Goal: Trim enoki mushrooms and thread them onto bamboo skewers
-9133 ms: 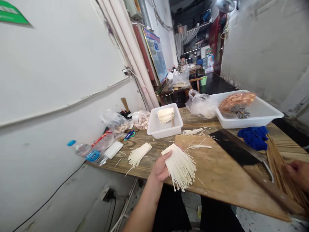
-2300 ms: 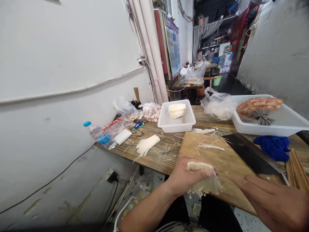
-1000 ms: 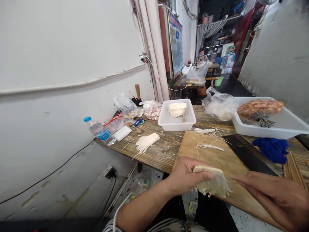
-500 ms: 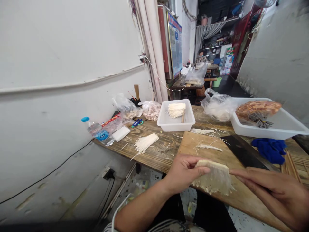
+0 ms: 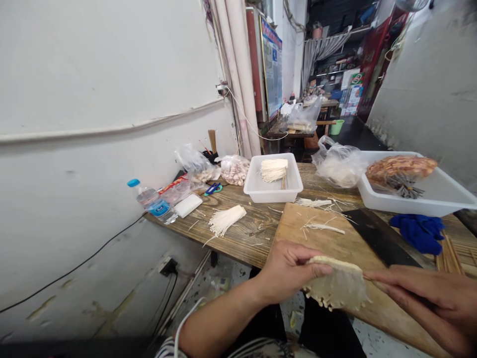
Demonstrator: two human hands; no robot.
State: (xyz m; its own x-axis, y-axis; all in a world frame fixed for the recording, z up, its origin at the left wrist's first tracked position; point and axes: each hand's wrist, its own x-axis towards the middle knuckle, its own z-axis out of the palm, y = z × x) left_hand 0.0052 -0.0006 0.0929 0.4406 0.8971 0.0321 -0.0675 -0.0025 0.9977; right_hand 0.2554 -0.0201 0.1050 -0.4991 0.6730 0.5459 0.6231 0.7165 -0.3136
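Note:
My left hand (image 5: 288,271) pinches a flat fan of white enoki mushrooms (image 5: 337,288) by its cut end, caps hanging down over the near edge of the wooden cutting board (image 5: 328,243). My right hand (image 5: 428,298) comes in from the right with fingers closed together at the bundle's right side; what they grip is hidden. A second enoki bundle (image 5: 226,220) lies on the table to the left. A black cleaver (image 5: 376,238) rests on the board's right part.
A small white tub (image 5: 273,191) holds skewered enoki. A large white tray (image 5: 428,196) at right holds brown skewered food. Plastic bags (image 5: 337,161), a water bottle (image 5: 152,201), scissors (image 5: 213,188), a blue cloth (image 5: 419,231) and bamboo skewers (image 5: 452,251) lie around.
The enoki fan has shifted slightly right and down along the board's near edge, with both hands staying on it. Nine seconds ago only my left hand held it, spread wider.

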